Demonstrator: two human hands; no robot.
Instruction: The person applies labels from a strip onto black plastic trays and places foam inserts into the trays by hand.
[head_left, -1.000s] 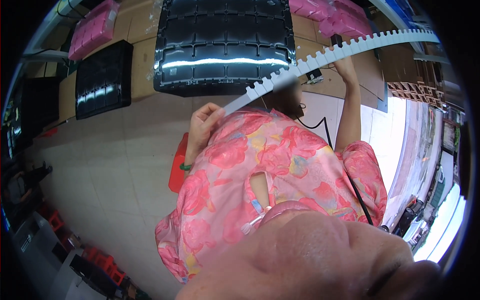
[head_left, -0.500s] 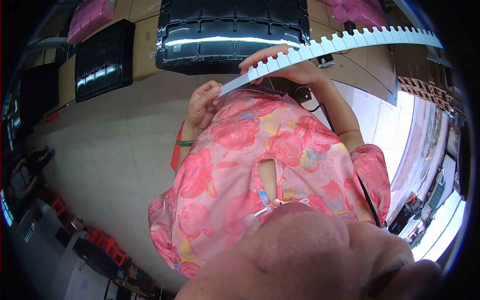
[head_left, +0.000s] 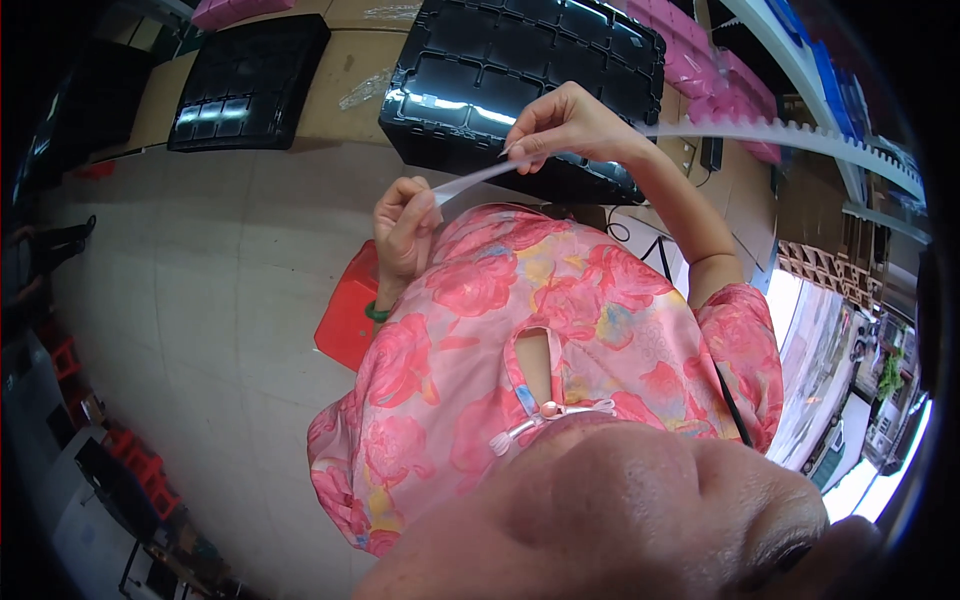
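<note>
A long, narrow white strip (head_left: pixel 477 180) with a notched edge stretches across in front of my chest. Its near end sits pinched between the thumb and fingers of my left hand (head_left: pixel 405 225), which has a green bangle at the wrist. Farther along, my right hand (head_left: pixel 568 125) is closed, thumb and forefinger pressed on the strip. Past my right wrist, which hides part of it, the notched length (head_left: pixel 790 137) runs off to the right. The strip looks slightly smeared by motion between my hands. A stack of glossy black compartment trays (head_left: pixel 450 115) lies just beyond my hands.
Another black tray stack (head_left: pixel 240 90) lies at the far left on brown cardboard (head_left: pixel 350 70). Pink wrapped packs (head_left: pixel 690 60) stand at the back right near a white frame bar (head_left: pixel 800 70). A red stool (head_left: pixel 350 315) is beside me on the left, over the pale floor.
My right hand has gone from spread fingers under the strip to a pinch on it. The strip's notched part has shifted right and lower. The view has turned, so the trays appear tilted.
</note>
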